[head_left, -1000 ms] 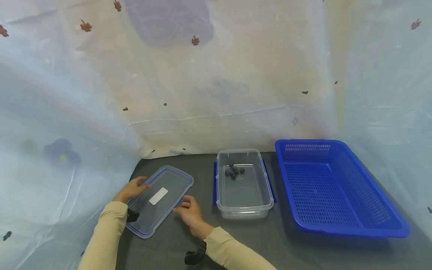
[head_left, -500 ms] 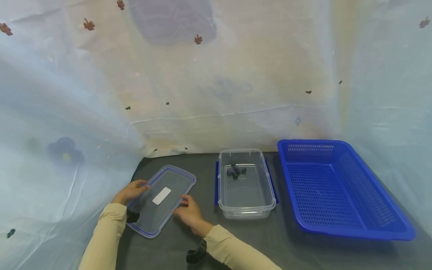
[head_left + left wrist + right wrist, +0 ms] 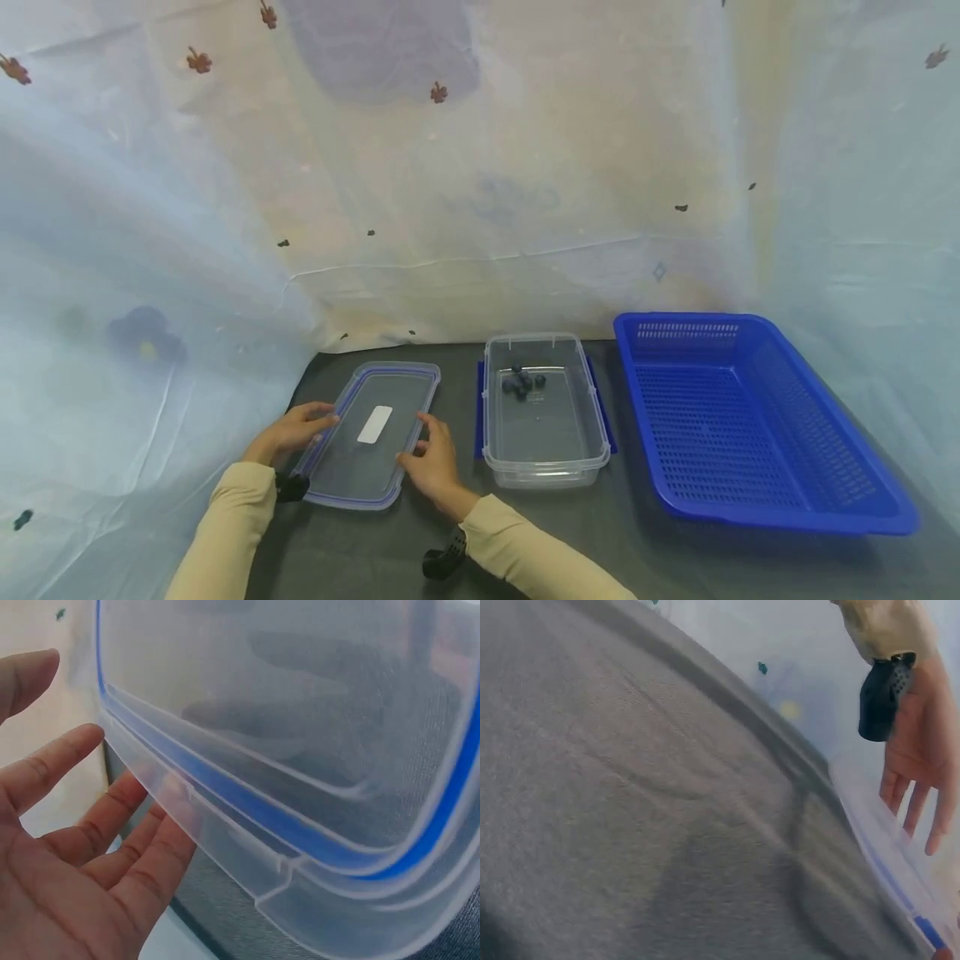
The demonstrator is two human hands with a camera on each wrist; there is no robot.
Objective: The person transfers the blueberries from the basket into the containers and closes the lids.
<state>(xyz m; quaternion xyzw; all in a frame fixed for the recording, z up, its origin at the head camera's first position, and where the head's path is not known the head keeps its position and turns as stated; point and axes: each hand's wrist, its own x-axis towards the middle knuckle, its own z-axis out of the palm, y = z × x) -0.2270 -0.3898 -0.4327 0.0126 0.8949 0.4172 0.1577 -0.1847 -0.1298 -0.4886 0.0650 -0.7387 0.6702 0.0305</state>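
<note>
Clear plastic lid, blue-sealed, has swung round since a second ago, now parallel to the container; it sits near the table's back-left corner, my left hand and right hand straight-fingered against its long edges, clasping nothing

No legible txt; lid label blank.

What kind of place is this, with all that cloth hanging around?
Probably a makeshift recording booth, not a kitchen: pale flowered sheets curtain off a dark table, which holds only a clear container, its lid and a blue basket.
</note>
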